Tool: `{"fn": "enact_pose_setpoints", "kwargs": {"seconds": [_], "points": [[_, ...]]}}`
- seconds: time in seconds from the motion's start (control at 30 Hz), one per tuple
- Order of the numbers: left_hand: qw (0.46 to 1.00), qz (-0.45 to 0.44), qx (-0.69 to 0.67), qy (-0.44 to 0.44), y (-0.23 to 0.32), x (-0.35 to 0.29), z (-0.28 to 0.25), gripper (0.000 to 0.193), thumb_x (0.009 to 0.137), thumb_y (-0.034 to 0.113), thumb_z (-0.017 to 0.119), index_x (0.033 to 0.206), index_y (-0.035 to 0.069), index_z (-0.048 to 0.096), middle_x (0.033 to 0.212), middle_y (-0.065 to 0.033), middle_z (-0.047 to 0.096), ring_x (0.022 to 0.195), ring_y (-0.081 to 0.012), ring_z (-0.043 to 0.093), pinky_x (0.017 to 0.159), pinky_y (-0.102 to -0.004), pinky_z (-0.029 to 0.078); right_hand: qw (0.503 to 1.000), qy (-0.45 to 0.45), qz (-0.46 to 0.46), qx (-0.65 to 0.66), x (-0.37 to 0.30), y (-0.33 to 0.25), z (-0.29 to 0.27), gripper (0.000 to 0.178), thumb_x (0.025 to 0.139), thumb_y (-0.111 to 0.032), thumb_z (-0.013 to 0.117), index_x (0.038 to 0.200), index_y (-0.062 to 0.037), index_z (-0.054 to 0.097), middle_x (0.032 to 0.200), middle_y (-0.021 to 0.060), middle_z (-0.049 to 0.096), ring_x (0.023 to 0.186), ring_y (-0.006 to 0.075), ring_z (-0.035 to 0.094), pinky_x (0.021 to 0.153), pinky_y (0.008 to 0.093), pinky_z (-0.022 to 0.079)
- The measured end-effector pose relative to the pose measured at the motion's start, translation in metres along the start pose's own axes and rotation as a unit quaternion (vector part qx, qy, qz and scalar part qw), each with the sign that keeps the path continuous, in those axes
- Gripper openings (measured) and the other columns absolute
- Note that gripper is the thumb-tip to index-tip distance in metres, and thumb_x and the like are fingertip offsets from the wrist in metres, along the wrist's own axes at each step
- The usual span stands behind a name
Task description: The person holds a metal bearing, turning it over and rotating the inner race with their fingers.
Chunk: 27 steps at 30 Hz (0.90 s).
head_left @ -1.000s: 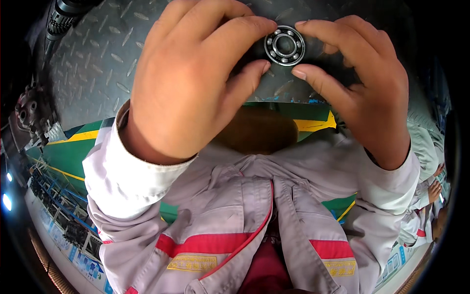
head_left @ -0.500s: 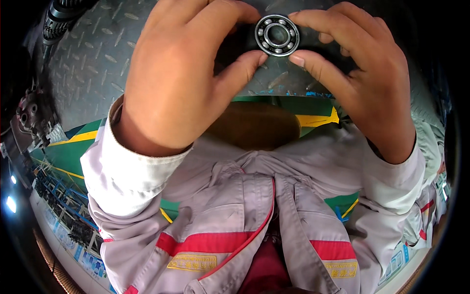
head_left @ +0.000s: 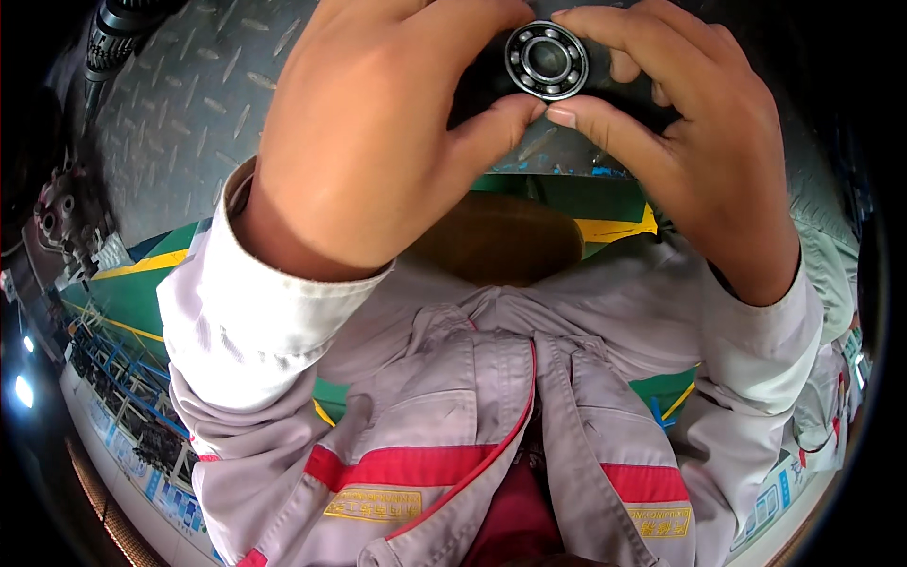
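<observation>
A small steel ball bearing (head_left: 525, 59) with its balls showing between the rings is held up at the top of the view, its open face toward me. My left hand (head_left: 364, 142) grips its left side between thumb and forefinger. On the other side, my right hand (head_left: 704, 132) pinches the rim with thumb and forefinger, its remaining fingers curled. The two thumb tips nearly meet under the bearing. Behind both hands lies a dark worktop (head_left: 179, 132) of patterned tread plate.
A black ribbed tool (head_left: 111, 42) hangs at the upper left. Below it sits a dark metal part (head_left: 64, 217). Under the worktop's edge are a brown rounded surface (head_left: 501, 236) and green floor with yellow lines. A person in grey clothing (head_left: 820, 283) is at the right.
The bearing has shifted slightly right and up, and turned a little. My left hand has moved right along with it; the right hand has shifted only slightly.
</observation>
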<state>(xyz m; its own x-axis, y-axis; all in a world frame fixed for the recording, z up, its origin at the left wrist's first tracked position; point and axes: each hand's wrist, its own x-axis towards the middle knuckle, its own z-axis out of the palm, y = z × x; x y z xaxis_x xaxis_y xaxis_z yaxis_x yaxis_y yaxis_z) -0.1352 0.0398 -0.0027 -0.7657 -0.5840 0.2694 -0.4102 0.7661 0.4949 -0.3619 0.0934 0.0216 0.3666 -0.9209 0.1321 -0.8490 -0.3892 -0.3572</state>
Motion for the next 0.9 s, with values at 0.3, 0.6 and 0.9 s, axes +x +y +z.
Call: {"fn": "enact_pose_setpoints", "kwargs": {"seconds": [0.3,0.6,0.9], "points": [[1.0,0.007,-0.006,-0.007,0.0,0.002,0.003,0.041,0.074,0.008,0.085,0.114,0.008,0.075,0.109,-0.0092,0.067,0.097,-0.0285,0.062,0.084,-0.0368,0.05,0.996,0.062,-0.028,0.053,-0.003,0.008,0.01,0.035,0.077,-0.023,0.084,0.107,-0.0096,0.072,0.084,0.0039,0.065,0.074,0.0234,0.061,0.07,0.0351,0.042],[1.0,0.006,-0.009,-0.018,0.001,0.004,0.004,0.041,0.074,0.009,0.085,0.114,0.008,0.075,0.107,-0.0089,0.066,0.095,-0.0281,0.061,0.083,-0.0366,0.05,0.995,0.089,-0.033,0.025,-0.008,0.012,0.015,0.036,0.07,-0.022,0.087,0.1,-0.011,0.071,0.079,-0.0006,0.064,0.07,0.0187,0.06,0.068,0.0331,0.04],[1.0,0.006,-0.006,-0.016,0.001,0.004,0.004,0.041,0.074,0.009,0.085,0.113,0.008,0.075,0.105,-0.0085,0.066,0.094,-0.0276,0.061,0.082,-0.0364,0.05,0.994,0.097,-0.048,0.004,-0.007,0.009,0.013,0.036,0.068,-0.02,0.088,0.098,-0.0114,0.071,0.077,-0.0018,0.063,0.068,0.0179,0.059,0.067,0.0326,0.04]]}}
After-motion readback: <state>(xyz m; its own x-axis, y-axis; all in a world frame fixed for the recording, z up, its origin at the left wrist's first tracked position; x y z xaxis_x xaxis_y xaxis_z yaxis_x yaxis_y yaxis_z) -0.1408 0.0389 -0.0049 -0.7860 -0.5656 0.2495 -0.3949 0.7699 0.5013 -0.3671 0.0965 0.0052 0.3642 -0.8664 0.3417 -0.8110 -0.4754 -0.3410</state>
